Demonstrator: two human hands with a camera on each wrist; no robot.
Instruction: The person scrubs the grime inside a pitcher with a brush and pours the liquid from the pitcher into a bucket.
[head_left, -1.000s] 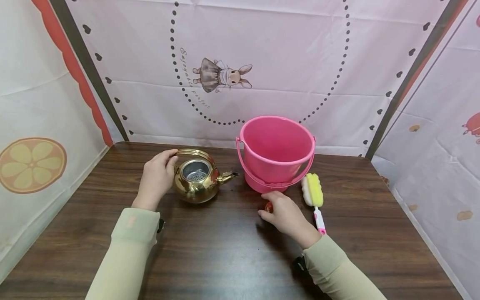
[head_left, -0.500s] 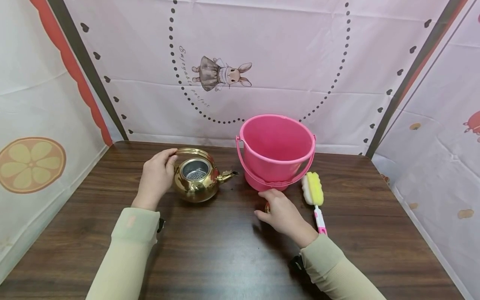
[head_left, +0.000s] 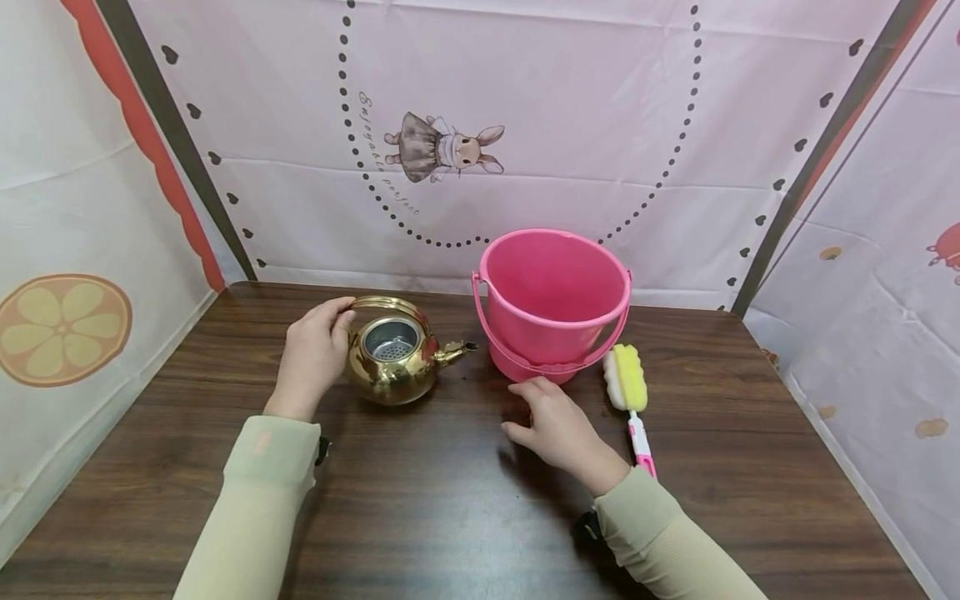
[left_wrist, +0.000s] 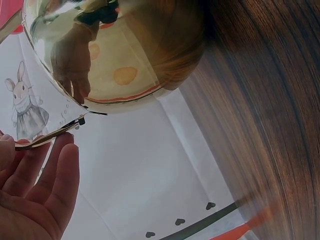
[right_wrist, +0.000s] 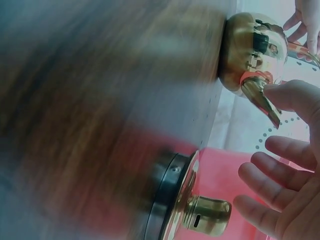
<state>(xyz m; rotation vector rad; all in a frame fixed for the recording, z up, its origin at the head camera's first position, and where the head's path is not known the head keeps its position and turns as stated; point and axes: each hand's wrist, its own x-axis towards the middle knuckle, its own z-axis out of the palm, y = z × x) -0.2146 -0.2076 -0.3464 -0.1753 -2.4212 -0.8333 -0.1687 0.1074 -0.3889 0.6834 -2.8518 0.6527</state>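
A shiny gold teapot stands on the wooden table with its top uncovered and a metal strainer inside. My left hand pinches the raised handle between thumb and fingers. To the right of the spout, my right hand hovers low over the table with its fingers loosely spread. The right wrist view shows the teapot lid on the table, its gold knob just apart from the fingertips. From the head view, that lid is hidden beneath the right hand.
Behind the right hand stands a pink bucket, its handle hanging down in front. A yellow and white sponge brush lies right of the bucket. Printed cloth walls in the back and sides of the table.
The right hand has moved slightly left, and the shiny lid knob seen between its fingers in the earlier head frames is out of sight. The left hand and teapot stay put.
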